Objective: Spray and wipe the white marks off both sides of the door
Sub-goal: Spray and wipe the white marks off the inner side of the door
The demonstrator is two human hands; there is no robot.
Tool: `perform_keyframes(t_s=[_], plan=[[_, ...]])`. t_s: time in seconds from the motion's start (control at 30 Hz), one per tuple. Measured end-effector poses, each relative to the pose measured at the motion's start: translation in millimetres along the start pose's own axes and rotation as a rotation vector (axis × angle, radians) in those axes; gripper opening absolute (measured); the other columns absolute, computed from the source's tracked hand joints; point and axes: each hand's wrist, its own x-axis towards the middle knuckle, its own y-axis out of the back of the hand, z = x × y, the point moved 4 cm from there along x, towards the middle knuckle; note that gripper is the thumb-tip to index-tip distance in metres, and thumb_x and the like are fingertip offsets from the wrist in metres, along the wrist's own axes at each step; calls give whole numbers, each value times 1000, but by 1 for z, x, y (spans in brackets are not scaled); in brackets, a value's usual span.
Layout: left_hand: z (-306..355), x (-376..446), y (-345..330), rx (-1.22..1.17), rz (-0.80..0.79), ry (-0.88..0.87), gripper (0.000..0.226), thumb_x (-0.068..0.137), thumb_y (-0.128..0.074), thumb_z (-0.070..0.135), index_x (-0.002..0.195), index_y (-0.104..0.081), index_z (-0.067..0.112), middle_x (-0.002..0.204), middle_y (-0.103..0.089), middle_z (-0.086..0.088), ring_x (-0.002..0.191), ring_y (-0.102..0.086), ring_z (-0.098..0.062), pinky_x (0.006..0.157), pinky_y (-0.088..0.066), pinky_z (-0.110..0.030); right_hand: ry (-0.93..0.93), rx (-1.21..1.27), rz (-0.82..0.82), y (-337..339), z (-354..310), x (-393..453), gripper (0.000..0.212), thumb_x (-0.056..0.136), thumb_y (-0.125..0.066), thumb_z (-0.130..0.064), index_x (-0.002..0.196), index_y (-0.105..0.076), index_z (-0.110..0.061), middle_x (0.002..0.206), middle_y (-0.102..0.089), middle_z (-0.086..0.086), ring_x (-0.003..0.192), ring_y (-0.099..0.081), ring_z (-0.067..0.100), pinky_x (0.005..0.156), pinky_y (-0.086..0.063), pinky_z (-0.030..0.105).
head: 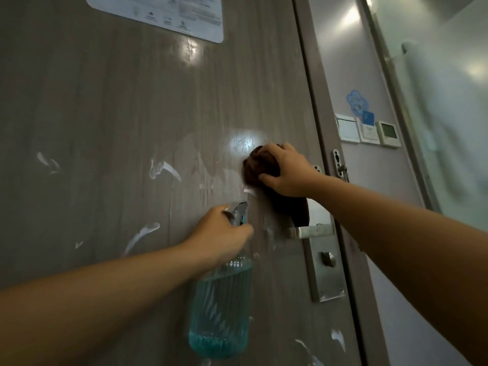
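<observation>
Head view looks up along a grey wood-grain door [118, 101] that fills the left and middle of the frame; its right edge runs beside a grey door frame [327, 122], with a pale wall [390, 180] beyond. White smeared marks [165, 169] are scattered over the door panel, more at lower left and lower right, with bare panel open between them and above the hands. A white printed notice [158, 14] is cut off by the top edge, its text too blurred to read. Small wall switch panels [367, 132] sit right of the frame.

The right hand [285, 173] has its grip curled over a bunched dark brown cloth [261, 167], pressing it to the door just above a brushed metal lever handle [310, 231]; the cloth's hanging end hides part of the handle plate. The left hand [221, 233] grips the neck and trigger of a ribbed clear spray bottle of blue liquid [220, 307], its nozzle near the door; the hand hides most of the spray head.
</observation>
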Motion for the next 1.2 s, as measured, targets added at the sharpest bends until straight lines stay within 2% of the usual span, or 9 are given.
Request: perform_keyframes(t_s=[0.17, 0.27, 0.37, 0.5, 0.6, 0.67, 0.83, 1.03, 1.2], plan=[[-4, 1, -13, 27, -18, 30, 15, 92, -66, 15, 90, -60, 1, 67, -46, -8, 64, -46, -23, 63, -40, -38, 33, 94, 17, 11, 3, 6, 49, 87, -82, -33, 131, -62, -26, 122, -62, 3, 110, -61, 27, 99, -54, 46], [-4, -1, -11, -32, 43, 19, 10, 93, -65, 14, 98, -62, 6, 71, -52, -9, 65, -48, -24, 63, -41, -37, 50, -60, 36, 5, 2, 1, 52, 94, -70, -44, 141, -50, -33, 129, -52, 7, 114, -51, 35, 99, -48, 46], [1, -5, 1, -79, 138, 6, 9, 91, -63, 7, 94, -59, 0, 73, -52, -12, 65, -48, -22, 62, -39, -36, 37, -126, 122, -11, -4, -12, 50, 99, -58, -46, 145, -41, -34, 130, -46, 10, 114, -46, 40, 94, -45, 48], [12, -13, 27, -87, 210, -23, 8, 88, -68, 8, 85, -61, 5, 69, -56, -9, 64, -52, -21, 60, -41, -33, -44, 71, 229, -42, -24, -47, 45, 96, -59, -45, 135, -43, -30, 123, -50, 11, 103, -57, 39, 86, -54, 46], [16, -18, 42, -48, 199, -48, 18, 86, -67, 8, 75, -54, 12, 63, -49, -5, 58, -45, -18, 56, -37, -33, 65, -54, 121, -68, -45, -83, 41, 97, -55, -49, 129, -37, -30, 115, -51, 6, 93, -60, 31, 74, -52, 40], [16, -19, 49, -21, 182, -52, 17, 87, -67, 10, 77, -54, 8, 66, -48, -8, 60, -44, -19, 58, -36, -36, 122, -176, 64, -65, -39, -83, 42, 97, -54, -50, 130, -37, -29, 114, -53, 5, 92, -62, 32, 74, -47, 38], [16, -18, 57, 8, 144, -49, 18, 83, -68, 17, 77, -52, 10, 68, -48, -7, 64, -47, -21, 63, -39, -41, -184, -20, 218, -22, 1, -47, 40, 96, -62, -41, 130, -46, -27, 122, -55, 11, 99, -63, 37, 82, -59, 50], [16, -12, 46, -7, 182, -81, 16, 88, -68, 12, 79, -55, 14, 69, -53, -8, 65, -57, -27, 61, -43, -40, -6, -52, 47, -57, -33, -67, 30, 95, -60, -39, 114, -43, -23, 109, -58, 6, 91, -61, 31, 74, -53, 41], [8, -12, 50, 26, 157, -71, 19, 86, -66, 16, 77, -49, 15, 65, -48, -7, 67, -65, -36, 59, -41, -39, -295, -22, 170, -37, 12, -48, 37, 99, -55, -35, 130, -39, -20, 118, -57, 15, 99, -62, 40, 82, -55, 50]])
